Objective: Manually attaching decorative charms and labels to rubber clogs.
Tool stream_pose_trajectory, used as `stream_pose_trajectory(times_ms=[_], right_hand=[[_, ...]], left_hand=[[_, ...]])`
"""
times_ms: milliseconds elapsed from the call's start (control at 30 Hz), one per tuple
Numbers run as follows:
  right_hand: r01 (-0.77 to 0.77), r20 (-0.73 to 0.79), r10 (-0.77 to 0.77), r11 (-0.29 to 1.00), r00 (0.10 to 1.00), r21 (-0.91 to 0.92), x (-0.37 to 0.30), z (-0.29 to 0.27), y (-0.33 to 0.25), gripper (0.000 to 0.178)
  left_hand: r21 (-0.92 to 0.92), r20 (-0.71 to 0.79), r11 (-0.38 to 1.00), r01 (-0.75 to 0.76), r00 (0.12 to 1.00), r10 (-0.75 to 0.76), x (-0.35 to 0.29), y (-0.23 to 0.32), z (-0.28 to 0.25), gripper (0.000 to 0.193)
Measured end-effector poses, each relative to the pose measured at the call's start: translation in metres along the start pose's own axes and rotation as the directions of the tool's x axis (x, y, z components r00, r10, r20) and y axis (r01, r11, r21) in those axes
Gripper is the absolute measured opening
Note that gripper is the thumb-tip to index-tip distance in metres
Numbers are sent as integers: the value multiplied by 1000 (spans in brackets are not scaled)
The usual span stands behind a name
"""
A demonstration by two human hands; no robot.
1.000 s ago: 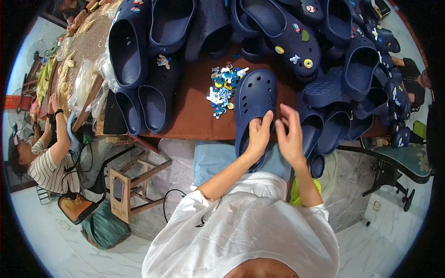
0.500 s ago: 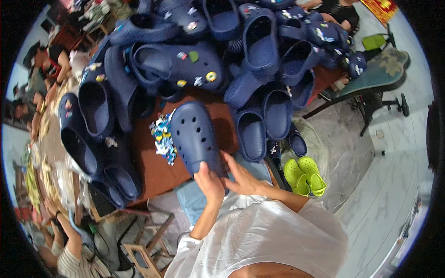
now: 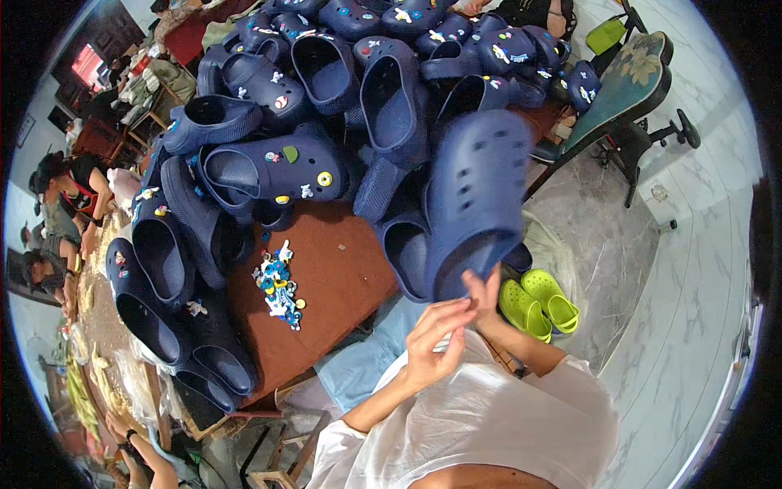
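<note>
The charms (image 3: 279, 287) lie at ten o'clock from the left hand (image 3: 434, 341), its fingers loosely bent, thumb apart; the raised shoe (image 3: 476, 191) is at twelve, its heel seemingly clamped by the right hand's (image 3: 487, 305) fingers: firm pinching should steady it.

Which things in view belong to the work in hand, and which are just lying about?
Likely in use:
- plain navy clog, held in the right hand
- small charms, heaped on the brown tabletop
- piled navy clogs, many with charms

Likely just lying about:
- lime-green clogs, on the floor
- wheeled chair
</note>
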State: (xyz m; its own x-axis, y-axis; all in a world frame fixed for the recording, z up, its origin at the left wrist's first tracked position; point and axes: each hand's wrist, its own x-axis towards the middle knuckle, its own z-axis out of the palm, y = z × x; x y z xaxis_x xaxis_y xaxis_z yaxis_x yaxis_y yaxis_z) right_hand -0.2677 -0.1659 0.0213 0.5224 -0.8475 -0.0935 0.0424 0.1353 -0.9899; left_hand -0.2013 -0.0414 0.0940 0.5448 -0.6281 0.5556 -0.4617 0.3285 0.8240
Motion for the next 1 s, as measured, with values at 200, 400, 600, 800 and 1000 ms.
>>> stream_pose_trajectory(times_ms=[200,400,600,800,1000], right_hand=[[246,-306,-224,969,925,36,105,-80,-11,65],[162,-301,-241,951,923,-264,218,-189,49,53],[61,-328,-113,985,938,-163,265,-199,50,51],[-90,-196,89,996,976,2,295,-216,32,51],[-153,-193,138,986,971,-66,311,-204,33,47]], left_hand=[[115,-105,976,184,979,-172,-7,-31,-1,28],[188,-127,956,225,971,-203,-8,-51,-4,30],[235,-135,940,248,966,-221,-12,-60,-9,29],[270,-159,913,306,949,-271,-12,-74,-15,28],[316,-165,901,297,952,-256,-6,-79,-20,24]])
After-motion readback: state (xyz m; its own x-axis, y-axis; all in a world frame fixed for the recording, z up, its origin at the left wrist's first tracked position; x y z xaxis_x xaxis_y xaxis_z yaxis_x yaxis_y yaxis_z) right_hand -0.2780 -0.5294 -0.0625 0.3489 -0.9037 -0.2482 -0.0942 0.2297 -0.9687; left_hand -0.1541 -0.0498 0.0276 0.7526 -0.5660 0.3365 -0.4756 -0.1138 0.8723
